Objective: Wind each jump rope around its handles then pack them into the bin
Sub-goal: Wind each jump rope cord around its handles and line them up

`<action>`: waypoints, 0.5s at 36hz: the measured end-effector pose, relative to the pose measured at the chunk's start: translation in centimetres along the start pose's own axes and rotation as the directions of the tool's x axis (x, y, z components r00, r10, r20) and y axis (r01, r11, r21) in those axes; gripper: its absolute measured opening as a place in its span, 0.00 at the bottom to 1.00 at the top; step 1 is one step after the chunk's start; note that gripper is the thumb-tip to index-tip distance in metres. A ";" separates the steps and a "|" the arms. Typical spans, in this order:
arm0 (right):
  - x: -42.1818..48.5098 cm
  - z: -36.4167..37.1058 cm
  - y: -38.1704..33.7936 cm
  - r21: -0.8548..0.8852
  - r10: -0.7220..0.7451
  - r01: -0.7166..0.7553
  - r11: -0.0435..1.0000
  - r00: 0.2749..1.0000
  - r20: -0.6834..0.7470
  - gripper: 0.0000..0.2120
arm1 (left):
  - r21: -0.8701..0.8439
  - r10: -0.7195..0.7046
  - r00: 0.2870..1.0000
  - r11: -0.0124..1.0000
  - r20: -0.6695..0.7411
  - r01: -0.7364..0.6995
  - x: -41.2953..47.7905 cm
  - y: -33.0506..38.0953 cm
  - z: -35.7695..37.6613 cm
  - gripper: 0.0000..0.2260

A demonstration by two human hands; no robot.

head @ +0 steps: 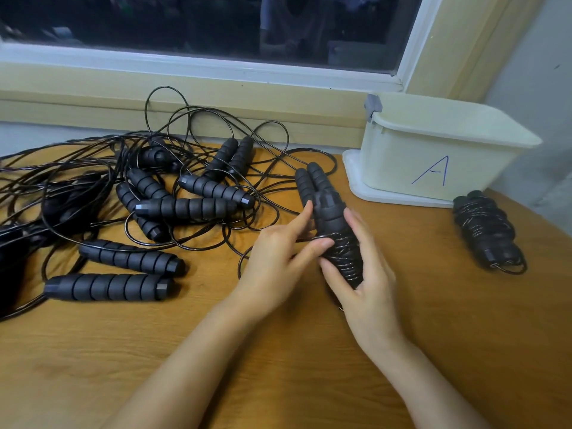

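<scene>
My right hand (pixel 362 274) grips a pair of black foam jump rope handles (pixel 332 218) held side by side, with black cord wound round their lower half. My left hand (pixel 278 261) pinches the cord at the handles' left side. A loose length of that cord trails left onto the table. A finished wound jump rope (pixel 487 230) lies on the table at the right. The cream bin (pixel 433 150) marked "A" stands at the back right on its lid.
A tangled pile of several black jump ropes (pixel 148 193) with loose cords covers the left half of the wooden table (pixel 278 366). A window sill and dark window run along the back. A wall stands at the right.
</scene>
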State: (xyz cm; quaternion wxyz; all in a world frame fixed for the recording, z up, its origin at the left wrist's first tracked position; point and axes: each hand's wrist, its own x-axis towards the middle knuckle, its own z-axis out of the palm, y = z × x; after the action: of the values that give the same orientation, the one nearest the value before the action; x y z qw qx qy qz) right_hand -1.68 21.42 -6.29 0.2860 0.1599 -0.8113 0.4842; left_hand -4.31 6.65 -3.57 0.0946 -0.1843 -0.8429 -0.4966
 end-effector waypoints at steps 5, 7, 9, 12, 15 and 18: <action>0.2 -0.2 -0.3 0.030 0.015 -0.015 0.999 1.000 0.012 0.31 | 0.057 0.053 0.998 0.997 -0.033 -0.051 0.1 0.0 -0.1 0.33; 0.3 -0.3 -0.5 0.095 0.033 -0.035 0.995 0.999 0.020 0.31 | -0.025 0.035 0.996 0.999 -0.084 -0.037 0.0 0.1 -0.2 0.33; 0.4 -0.4 -0.8 0.158 0.049 -0.052 0.986 0.998 0.027 0.29 | -0.134 -0.026 0.990 0.991 -0.136 0.008 -0.1 0.2 -0.4 0.34; 0.4 -0.5 -1.1 0.231 0.075 -0.082 0.969 0.996 0.041 0.26 | -0.267 -0.105 0.981 0.962 -0.164 0.059 -0.1 0.2 -0.5 0.30; 0.4 -0.7 -1.4 0.303 0.105 -0.119 0.945 0.992 0.064 0.23 | -0.344 -0.138 0.979 0.936 -0.151 0.079 0.0 0.2 -0.6 0.27; 0.4 -0.9 -1.6 0.357 0.128 -0.148 0.922 0.989 0.080 0.21 | -0.352 -0.146 0.983 0.931 -0.109 0.099 0.1 0.0 -0.5 0.28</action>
State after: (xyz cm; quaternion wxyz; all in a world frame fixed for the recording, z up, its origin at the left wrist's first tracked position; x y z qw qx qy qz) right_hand -0.84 21.38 -4.59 0.1942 0.1657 -0.7251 0.6395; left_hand -4.42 6.23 -3.23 0.0859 -0.1114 -0.7445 -0.6527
